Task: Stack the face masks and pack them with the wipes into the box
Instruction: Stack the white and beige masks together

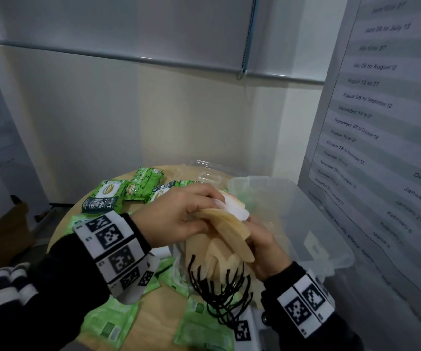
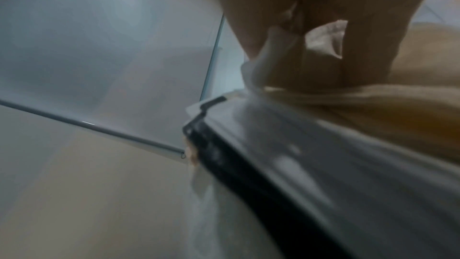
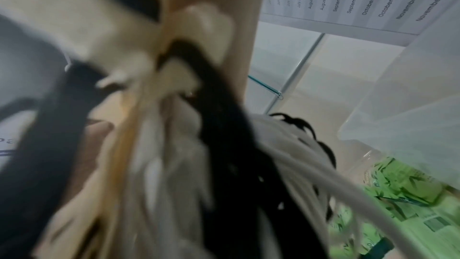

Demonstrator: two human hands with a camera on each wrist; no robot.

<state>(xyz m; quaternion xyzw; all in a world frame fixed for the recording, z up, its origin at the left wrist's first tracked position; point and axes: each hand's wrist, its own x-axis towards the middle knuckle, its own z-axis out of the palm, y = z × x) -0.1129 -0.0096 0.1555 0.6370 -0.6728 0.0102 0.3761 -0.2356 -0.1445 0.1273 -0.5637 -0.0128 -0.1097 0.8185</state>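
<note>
A stack of beige face masks (image 1: 227,234) hangs in both my hands above the round table, its black ear loops (image 1: 219,295) dangling towards me. My left hand (image 1: 204,209) grips the stack's top from the left, fingers curled over a white mask edge. My right hand (image 1: 260,239) holds the stack from the right and below. The clear plastic box (image 1: 305,224) stands just right of the hands. Green wipes packs (image 1: 108,196) lie behind the left hand. In the left wrist view, fingers (image 2: 368,46) pinch the masks (image 2: 398,109). The right wrist view shows blurred masks (image 3: 174,164), loops (image 3: 224,135) and wipes (image 3: 410,190).
Flat green packets (image 1: 110,323) lie on the wooden table (image 1: 158,312) near its front edge. A clear lid (image 1: 212,168) sits behind the box. A wall chart (image 1: 381,122) stands close on the right, and a roller blind (image 1: 128,34) hangs on the back wall.
</note>
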